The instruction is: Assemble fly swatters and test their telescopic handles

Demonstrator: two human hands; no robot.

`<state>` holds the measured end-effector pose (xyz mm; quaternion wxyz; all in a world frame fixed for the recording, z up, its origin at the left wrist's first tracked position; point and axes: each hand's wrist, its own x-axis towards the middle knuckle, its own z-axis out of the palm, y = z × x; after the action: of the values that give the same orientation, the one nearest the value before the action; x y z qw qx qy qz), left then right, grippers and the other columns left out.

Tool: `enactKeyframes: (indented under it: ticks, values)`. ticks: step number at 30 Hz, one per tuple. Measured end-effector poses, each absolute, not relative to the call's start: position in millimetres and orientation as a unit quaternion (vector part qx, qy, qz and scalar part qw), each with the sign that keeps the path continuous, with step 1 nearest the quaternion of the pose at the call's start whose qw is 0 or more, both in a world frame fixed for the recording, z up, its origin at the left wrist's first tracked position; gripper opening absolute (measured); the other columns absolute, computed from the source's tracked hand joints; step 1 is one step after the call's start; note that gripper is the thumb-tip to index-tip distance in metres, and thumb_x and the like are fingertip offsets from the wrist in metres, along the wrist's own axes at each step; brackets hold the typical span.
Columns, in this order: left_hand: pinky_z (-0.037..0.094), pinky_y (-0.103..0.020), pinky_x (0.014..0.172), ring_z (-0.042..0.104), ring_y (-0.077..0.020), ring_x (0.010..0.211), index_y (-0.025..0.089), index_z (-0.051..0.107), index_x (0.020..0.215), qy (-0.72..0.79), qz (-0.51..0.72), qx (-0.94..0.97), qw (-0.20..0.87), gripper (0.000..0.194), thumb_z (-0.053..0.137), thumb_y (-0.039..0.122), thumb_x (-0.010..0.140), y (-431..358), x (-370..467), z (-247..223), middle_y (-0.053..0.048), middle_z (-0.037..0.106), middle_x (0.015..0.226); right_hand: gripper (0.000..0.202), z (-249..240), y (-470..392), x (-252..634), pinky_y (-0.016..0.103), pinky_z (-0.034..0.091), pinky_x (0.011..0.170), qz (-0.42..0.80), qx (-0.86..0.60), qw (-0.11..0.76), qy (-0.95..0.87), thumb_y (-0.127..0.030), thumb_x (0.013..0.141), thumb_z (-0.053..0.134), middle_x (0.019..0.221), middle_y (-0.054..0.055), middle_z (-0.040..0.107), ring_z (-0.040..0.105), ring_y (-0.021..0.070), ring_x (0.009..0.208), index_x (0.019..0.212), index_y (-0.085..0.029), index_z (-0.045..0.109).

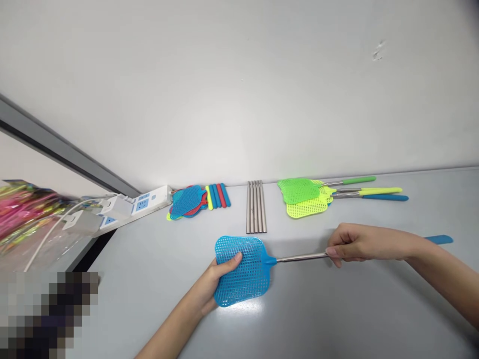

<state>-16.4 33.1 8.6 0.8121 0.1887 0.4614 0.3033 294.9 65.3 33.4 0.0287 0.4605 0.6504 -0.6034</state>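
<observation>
A blue mesh swatter head (245,271) is joined to a thin silver rod (301,257). My left hand (217,281) grips the head at its left side, thumb on top and the other fingers hidden beneath. My right hand (348,244) is closed round the rod's right part. A blue handle (439,239) shows beyond my right wrist; my forearm hides whether it joins the rod. Several loose silver rods (256,207) lie side by side above the blue head.
Along the wall lie stacked swatter heads (187,201), coloured grips (219,196) and green and yellow swatters (307,199) with handles. A white power strip (151,199) with plugs and a cable is at the left, near colourful plastic-wrapped items (28,212).
</observation>
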Motion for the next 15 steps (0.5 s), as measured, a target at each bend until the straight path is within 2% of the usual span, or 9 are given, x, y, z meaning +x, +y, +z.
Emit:
enactKeyframes:
  ticks: [15]
  values:
    - [0.039, -0.045, 0.091, 0.057, -0.0293, 0.098, 0.01, 0.06, 0.103, 0.426, 0.281, 0.151, 0.846, 0.028, 0.055, 0.022, 0.078, 36.0, -21.3, 7.2, -0.013, 0.063, 0.104, 0.031, 27.2, 65.2, 291.6, 0.022, 0.019, 0.047, -0.634, 0.445, 0.017, 0.633, -0.043, 0.078, 0.05, 0.054, -0.004, 0.028, 0.024, 0.0073, 0.049, 0.074, -0.014, 0.061]
